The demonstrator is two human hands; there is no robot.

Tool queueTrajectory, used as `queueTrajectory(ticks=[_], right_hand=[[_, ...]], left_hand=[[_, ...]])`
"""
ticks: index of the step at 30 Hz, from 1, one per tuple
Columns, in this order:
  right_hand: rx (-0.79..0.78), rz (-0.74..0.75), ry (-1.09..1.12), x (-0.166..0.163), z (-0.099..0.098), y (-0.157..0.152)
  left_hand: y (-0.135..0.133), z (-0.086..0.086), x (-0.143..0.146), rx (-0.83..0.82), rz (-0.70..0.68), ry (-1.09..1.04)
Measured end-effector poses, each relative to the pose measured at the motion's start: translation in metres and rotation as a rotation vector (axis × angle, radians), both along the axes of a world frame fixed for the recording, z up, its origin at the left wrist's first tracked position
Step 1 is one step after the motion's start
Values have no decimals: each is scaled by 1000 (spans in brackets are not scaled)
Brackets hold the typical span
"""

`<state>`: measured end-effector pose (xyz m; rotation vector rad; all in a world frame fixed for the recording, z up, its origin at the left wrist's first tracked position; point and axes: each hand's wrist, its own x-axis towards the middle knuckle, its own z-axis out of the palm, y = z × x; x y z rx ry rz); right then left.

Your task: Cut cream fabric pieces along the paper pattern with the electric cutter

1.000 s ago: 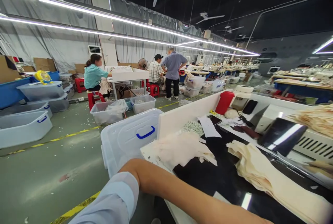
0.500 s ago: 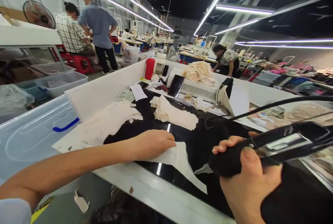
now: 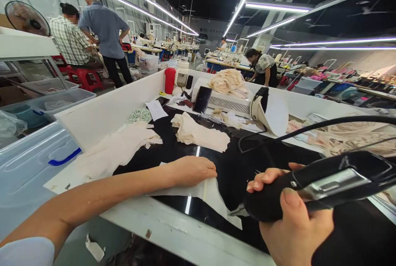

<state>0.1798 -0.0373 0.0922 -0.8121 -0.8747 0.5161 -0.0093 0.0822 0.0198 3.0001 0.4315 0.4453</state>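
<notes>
No text legible; lettering on far wall too small to read

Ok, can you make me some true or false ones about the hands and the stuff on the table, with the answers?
1. The right hand holds a black tool. True.
2. The left hand is on a blue handle. False: the left hand is on pale cloth.
3. The tool's tip is right by that cloth. True.
4. A red container lies on its side. False: it stands upright.
</notes>
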Motion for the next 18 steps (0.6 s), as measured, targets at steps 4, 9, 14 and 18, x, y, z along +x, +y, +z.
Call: queueTrajectory(ticks=[4,9,14,18], right_hand=[[13,14,-9,4,0,-3],[7,25,-19,7,-2,-4],[-1,26,-21,7,-2,-3],[-37,19,-15,9,1,-1]], left_hand=[[0,0,-8,-16,-5,4],[-2,2,-15,-59,-15,22],[-6,2,-19,-59,0,-6],[-6,0,-19,-66,8,-13]])
